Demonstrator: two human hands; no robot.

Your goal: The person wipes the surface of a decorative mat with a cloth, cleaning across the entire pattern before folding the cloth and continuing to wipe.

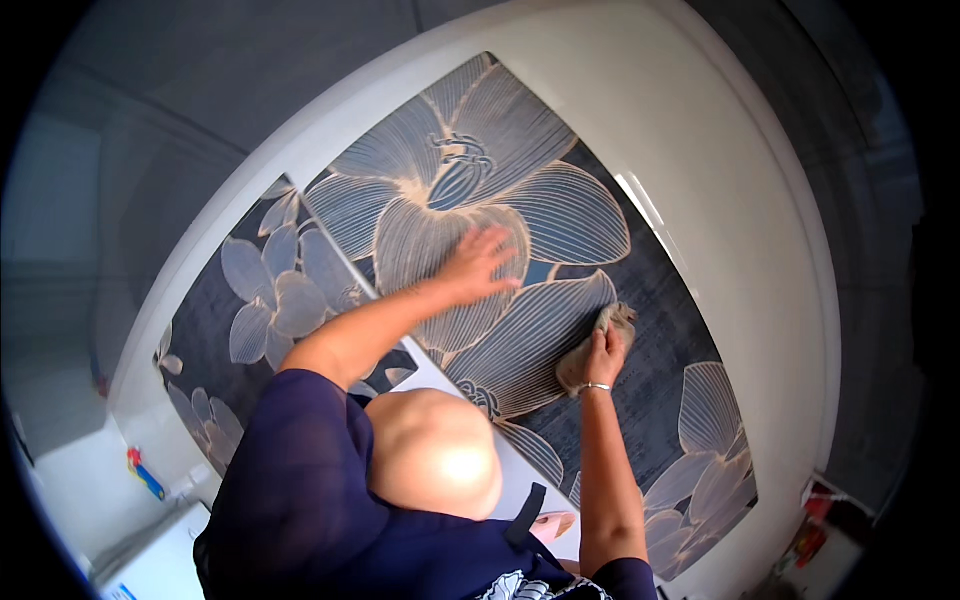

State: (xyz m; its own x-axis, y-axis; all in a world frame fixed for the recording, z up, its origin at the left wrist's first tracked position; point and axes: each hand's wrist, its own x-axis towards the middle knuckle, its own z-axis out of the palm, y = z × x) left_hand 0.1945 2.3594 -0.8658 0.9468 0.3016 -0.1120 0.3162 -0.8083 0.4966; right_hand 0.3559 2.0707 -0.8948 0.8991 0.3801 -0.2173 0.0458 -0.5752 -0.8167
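My right hand (pixel 606 354), with a thin bracelet at the wrist, grips a crumpled greyish-beige cloth (pixel 574 369) against a large dark mat (pixel 566 232) with big gold-outlined flowers. Over the middle of that mat is my left hand (pixel 482 262), blurred, fingers spread and holding nothing; I cannot tell whether it touches the surface. A smaller mat (pixel 251 300) of matching floral pattern lies to the left, a narrow pale gap between the two. My bare knee (pixel 435 457) is close to the larger mat's near edge.
A pale glossy floor (pixel 739 195) surrounds the mats, with dark grey surfaces (pixel 202 82) beyond it. At the lower left is a small red, yellow and blue object (pixel 146 474). Part of a pink slipper (pixel 553 526) shows beside me. Blurred red items (pixel 806 544) stand at the lower right.
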